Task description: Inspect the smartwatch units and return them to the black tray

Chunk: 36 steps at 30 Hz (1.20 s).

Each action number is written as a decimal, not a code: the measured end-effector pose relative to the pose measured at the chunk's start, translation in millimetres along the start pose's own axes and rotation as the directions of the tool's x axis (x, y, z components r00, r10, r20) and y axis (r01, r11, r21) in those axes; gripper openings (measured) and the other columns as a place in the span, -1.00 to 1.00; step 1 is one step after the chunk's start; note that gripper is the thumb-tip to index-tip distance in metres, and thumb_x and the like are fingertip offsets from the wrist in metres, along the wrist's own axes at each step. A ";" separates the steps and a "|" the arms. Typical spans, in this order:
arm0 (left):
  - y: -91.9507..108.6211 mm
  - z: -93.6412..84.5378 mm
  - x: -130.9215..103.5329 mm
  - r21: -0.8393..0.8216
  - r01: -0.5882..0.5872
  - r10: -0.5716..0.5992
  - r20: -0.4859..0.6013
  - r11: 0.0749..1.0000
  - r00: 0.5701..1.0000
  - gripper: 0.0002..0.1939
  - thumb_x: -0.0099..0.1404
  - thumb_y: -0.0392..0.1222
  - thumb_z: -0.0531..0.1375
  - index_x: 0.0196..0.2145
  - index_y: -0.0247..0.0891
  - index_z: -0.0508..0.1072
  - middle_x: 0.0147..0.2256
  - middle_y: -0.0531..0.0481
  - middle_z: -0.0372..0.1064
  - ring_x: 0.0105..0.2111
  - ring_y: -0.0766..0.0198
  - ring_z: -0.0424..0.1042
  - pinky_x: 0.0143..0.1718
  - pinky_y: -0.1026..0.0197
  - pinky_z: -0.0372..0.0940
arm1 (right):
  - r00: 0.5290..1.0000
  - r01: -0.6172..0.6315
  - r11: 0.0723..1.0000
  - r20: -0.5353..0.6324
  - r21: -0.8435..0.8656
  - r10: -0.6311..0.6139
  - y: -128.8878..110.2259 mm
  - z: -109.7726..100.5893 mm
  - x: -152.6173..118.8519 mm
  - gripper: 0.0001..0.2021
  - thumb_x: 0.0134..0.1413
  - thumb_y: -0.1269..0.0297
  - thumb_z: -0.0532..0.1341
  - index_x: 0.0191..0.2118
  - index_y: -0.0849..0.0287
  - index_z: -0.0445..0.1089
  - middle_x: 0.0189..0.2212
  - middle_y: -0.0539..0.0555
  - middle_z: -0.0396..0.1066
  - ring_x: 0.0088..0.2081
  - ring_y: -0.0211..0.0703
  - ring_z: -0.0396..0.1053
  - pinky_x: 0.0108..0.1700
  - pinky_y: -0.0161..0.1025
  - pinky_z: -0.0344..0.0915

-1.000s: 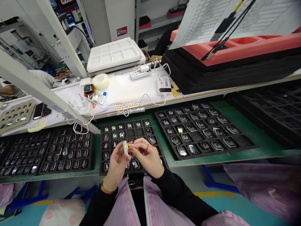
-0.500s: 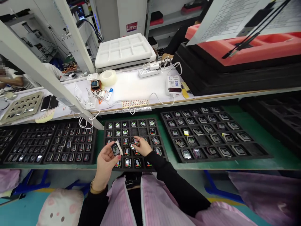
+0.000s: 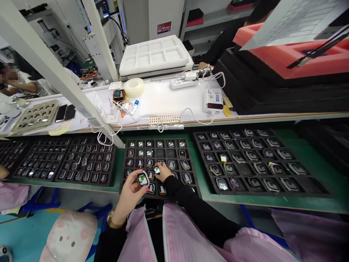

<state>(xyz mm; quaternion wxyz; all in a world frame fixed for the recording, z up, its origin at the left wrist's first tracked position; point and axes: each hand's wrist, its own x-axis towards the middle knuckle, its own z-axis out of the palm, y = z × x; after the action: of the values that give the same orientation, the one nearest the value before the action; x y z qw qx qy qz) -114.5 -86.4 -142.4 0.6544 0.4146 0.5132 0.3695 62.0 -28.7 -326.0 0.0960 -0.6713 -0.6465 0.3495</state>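
My left hand (image 3: pixel 131 193) holds a small watch body (image 3: pixel 143 179) with a lit green and white screen, just above the near edge of the middle black tray (image 3: pixel 188 142). My right hand (image 3: pixel 164 172) reaches into that tray and pinches a second watch body (image 3: pixel 156 169) over one of its cells. The tray holds several more watch bodies, many with lit screens. Both forearms wear black sleeves under a pink striped smock.
More black trays of watch bodies lie to the left (image 3: pixel 81 163) and right (image 3: pixel 253 160) on the green bench. A raised white shelf (image 3: pixel 163 102) carries a tape roll (image 3: pixel 133 87), cables and a power bank. White foam trays (image 3: pixel 155 58), black and red foam stacks (image 3: pixel 286 72) behind. Another person (image 3: pixel 16 80) sits far left.
My hands were together on one watch body near my chest. They have separated: the left keeps that watch, the right has reached into the middle tray and taken hold of another.
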 end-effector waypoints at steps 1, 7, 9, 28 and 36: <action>-1.9 0.3 1.0 0.008 0.003 -0.003 0.002 1.000 1.000 -0.46 0.09 -0.16 0.36 0.01 -0.14 0.29 -0.03 -0.06 0.30 -0.27 0.35 0.43 -0.27 0.32 0.37 | 1.000 0.009 1.000 -0.010 0.025 -0.009 1.4 0.4 0.9 -0.52 -0.07 0.46 0.41 0.00 0.22 0.30 -0.05 0.23 0.23 -0.12 0.04 0.38 -0.10 -0.20 0.26; -10.1 2.1 11.4 0.084 0.000 0.003 -0.030 0.996 1.000 -0.48 0.07 -0.15 0.36 -0.04 -0.19 0.30 -0.06 -0.09 0.34 -0.28 0.33 0.43 -0.29 0.34 0.33 | 0.993 0.013 0.979 -0.114 0.203 0.010 5.2 -7.7 -3.3 -0.56 -0.05 0.42 0.36 -0.07 0.18 0.19 -0.26 0.05 0.38 -0.20 -0.05 0.42 -0.17 -0.23 0.29; -9.6 4.4 15.3 0.110 -0.029 0.032 -0.025 0.994 0.999 -0.48 0.07 -0.15 0.35 -0.02 -0.20 0.29 -0.04 -0.11 0.33 -0.28 0.33 0.43 -0.30 0.34 0.33 | 0.987 0.033 0.931 -0.160 0.364 0.028 3.0 -14.1 -10.2 -0.52 -0.07 0.38 0.36 -0.04 0.17 0.17 -0.28 0.03 0.40 -0.26 -0.10 0.43 -0.21 -0.24 0.32; 11.6 48.6 43.4 0.128 -0.087 0.057 0.225 0.988 0.973 -0.58 0.20 -0.04 0.27 -0.02 -0.16 0.33 0.02 -0.11 0.30 -0.31 0.30 0.46 -0.24 0.22 0.40 | 0.980 0.123 0.291 -0.162 0.949 0.117 -21.1 -100.0 -94.1 -0.48 -0.15 -0.14 0.37 -0.23 0.23 0.36 -0.35 0.16 0.48 -0.45 -0.08 0.46 -0.71 -0.41 0.22; 16.2 48.5 39.3 0.113 -0.094 0.069 0.208 0.989 0.976 -0.57 0.17 -0.03 0.29 -0.03 -0.16 0.34 0.00 -0.10 0.32 -0.28 0.28 0.46 -0.25 0.23 0.41 | 0.992 0.095 0.165 -0.107 0.982 0.069 -32.4 -114.8 -105.8 -0.43 -0.11 -0.18 0.34 -0.12 0.17 0.33 -0.25 0.15 0.46 -0.49 -0.19 0.36 -0.71 -0.42 0.21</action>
<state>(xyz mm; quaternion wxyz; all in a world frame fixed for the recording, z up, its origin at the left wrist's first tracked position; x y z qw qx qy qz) -60.1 -52.4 -135.5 0.6609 0.5103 0.4478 0.3198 112.7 -85.9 -186.0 0.5507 -0.4651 -0.2656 0.6402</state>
